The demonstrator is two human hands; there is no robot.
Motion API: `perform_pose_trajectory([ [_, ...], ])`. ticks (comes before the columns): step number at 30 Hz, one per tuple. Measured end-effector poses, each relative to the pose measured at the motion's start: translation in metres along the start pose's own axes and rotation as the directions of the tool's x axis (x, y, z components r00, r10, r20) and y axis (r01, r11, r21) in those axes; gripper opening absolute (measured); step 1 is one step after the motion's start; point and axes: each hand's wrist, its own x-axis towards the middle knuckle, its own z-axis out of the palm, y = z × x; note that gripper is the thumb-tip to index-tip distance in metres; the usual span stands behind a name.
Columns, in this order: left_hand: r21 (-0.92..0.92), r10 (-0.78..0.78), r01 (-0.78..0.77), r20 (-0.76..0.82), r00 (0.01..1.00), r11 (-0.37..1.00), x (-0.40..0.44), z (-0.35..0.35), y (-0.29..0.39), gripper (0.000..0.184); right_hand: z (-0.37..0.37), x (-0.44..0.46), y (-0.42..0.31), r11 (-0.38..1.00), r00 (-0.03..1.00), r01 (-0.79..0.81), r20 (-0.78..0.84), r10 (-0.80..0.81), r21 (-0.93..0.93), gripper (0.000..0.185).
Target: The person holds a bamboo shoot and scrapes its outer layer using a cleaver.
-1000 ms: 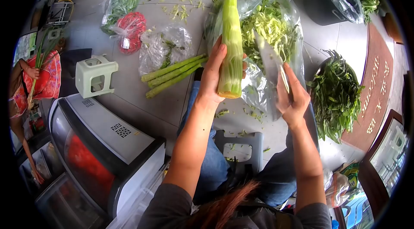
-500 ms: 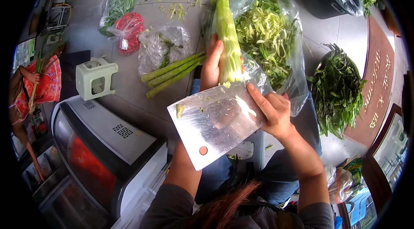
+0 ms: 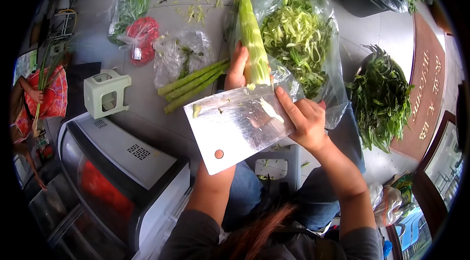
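Note:
My left hand [image 3: 237,68] is wrapped round a pale green celtuce stem [image 3: 252,40], its narrow tip pointing away from me. A broad cleaver [image 3: 230,133], with bits of peel stuck to its blade, is held in my right hand [image 3: 307,119], the index finger stretched along the metal. The blade's far edge lies against or just in front of the stem's thick lower end; exact contact is hidden. Behind the blade, part of my left hand and wrist cannot be seen. Just beyond, a clear plastic bag [image 3: 335,59] holds a heap of peelings [image 3: 296,40] and leaves.
Three green stalks [image 3: 193,84] lie left beside a crumpled plastic bag [image 3: 196,47]. A pale stool [image 3: 106,94] and a display case [image 3: 127,147] stand further left. Dark leaves [image 3: 381,101] fill a bowl at right, near a bucket [image 3: 360,0]. Another person's hand [image 3: 36,95] holds long green stalks.
The cleaver has tilted and its near corner has risen away from my body. The celtuce stem has shifted slightly left, partly with the whole view. Both hands keep their grip.

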Motion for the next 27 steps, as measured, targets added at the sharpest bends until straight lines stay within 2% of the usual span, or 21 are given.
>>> perform_pose_trajectory([
  [3, -0.017, -0.004, 0.002, -0.08, 0.997, 1.0, 0.0, 0.002, -0.003, 0.048, -0.001, 0.001, -0.003, 1.0, 1.0, 0.013, 0.005, -0.013, -0.002, 0.059],
  [6, -0.05, -0.029, 0.018, -0.228, 0.973, 0.999, 0.0, 0.006, -0.006, 0.049, 0.002, 0.003, 0.002, 1.0, 1.0, -0.007, 0.014, 0.007, -0.023, 0.061],
  [9, -0.03, 0.017, -0.021, -0.128, 0.992, 0.999, 0.0, 0.004, -0.002, 0.051, -0.002, 0.0, -0.005, 1.0, 1.0, 0.018, 0.014, -0.018, 0.023, 0.062],
  [12, -0.041, -0.104, 0.098, -0.206, 0.973, 0.994, 0.003, -0.006, -0.005, 0.055, 0.0, 0.005, 0.004, 0.997, 0.999, -0.051, 0.01, 0.052, -0.05, 0.063],
  [13, -0.055, -0.121, 0.113, -0.18, 0.976, 0.992, 0.005, -0.008, -0.005, 0.056, -0.001, 0.006, 0.004, 0.996, 0.998, -0.062, 0.003, 0.063, -0.071, 0.063],
  [15, -0.079, -0.153, 0.144, -0.126, 0.98, 0.986, 0.008, -0.011, -0.004, 0.058, -0.003, 0.004, -0.002, 0.999, 0.999, -0.047, 0.004, 0.047, 0.015, 0.062],
  [16, -0.081, -0.121, 0.115, -0.082, 0.989, 0.99, 0.009, -0.01, -0.007, 0.058, -0.003, 0.002, -0.003, 1.0, 1.0, 0.006, -0.003, -0.006, 0.03, 0.062],
  [19, -0.101, -0.149, 0.139, -0.105, 0.983, 0.985, 0.002, -0.002, -0.005, 0.059, 0.003, -0.001, 0.005, 0.999, 1.0, -0.011, -0.018, 0.01, -0.05, 0.062],
  [21, -0.111, -0.237, 0.222, -0.153, 0.959, 0.969, -0.004, 0.005, 0.008, 0.057, 0.002, -0.001, 0.008, 0.998, 0.999, -0.037, -0.021, 0.036, -0.053, 0.061],
  [25, -0.102, -0.094, 0.074, -0.207, 0.974, 0.992, -0.002, 0.013, 0.001, 0.055, 0.0, 0.0, 0.004, 0.999, 0.999, -0.041, -0.01, 0.042, 0.009, 0.06],
  [27, -0.102, -0.076, 0.06, -0.162, 0.984, 0.993, 0.001, 0.004, -0.003, 0.053, 0.0, 0.001, 0.003, 0.998, 0.998, -0.055, -0.014, 0.055, 0.014, 0.06],
])
